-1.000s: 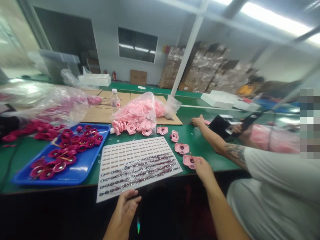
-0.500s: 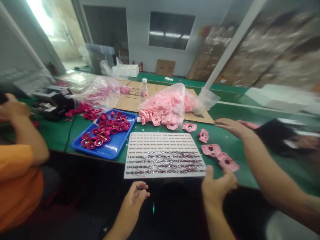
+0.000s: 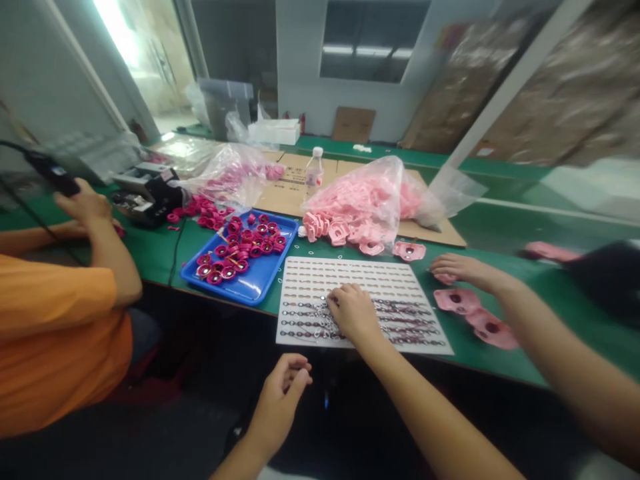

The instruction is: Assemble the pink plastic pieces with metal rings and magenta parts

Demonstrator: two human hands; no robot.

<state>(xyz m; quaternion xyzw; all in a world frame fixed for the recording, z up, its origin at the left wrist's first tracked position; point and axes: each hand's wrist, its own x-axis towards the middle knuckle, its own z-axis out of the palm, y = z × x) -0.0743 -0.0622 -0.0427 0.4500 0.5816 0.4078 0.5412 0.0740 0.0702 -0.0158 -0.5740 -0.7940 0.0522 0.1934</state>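
My right hand (image 3: 354,310) is over the white board (image 3: 345,270), its fingertips pinched down at the dark rows of small parts. What lies between those fingertips is too small to make out. Light, small parts are heaped loosely just below the hand, in the middle of the rows. Below the board's front edge, my left hand (image 3: 285,400) hangs in the air with loosely curled fingers, thumb apart, holding nothing that I can see. Pink shell pieces (image 3: 457,301) lie to the right of the board.
A co-worker's hand (image 3: 463,270) at the right covers a pink piece. The blue tray (image 3: 257,290) with magenta parts stands left. Bags of pink (image 3: 365,197) and magenta pieces, plus a bottle (image 3: 315,168), are behind. At far left, a person in orange holds a black handheld tool (image 3: 53,172).
My right hand has moved left from beside the board onto its dark rows. My left hand is nearly unchanged. The co-worker's hand at right has come down onto a pink piece. The view has shifted.
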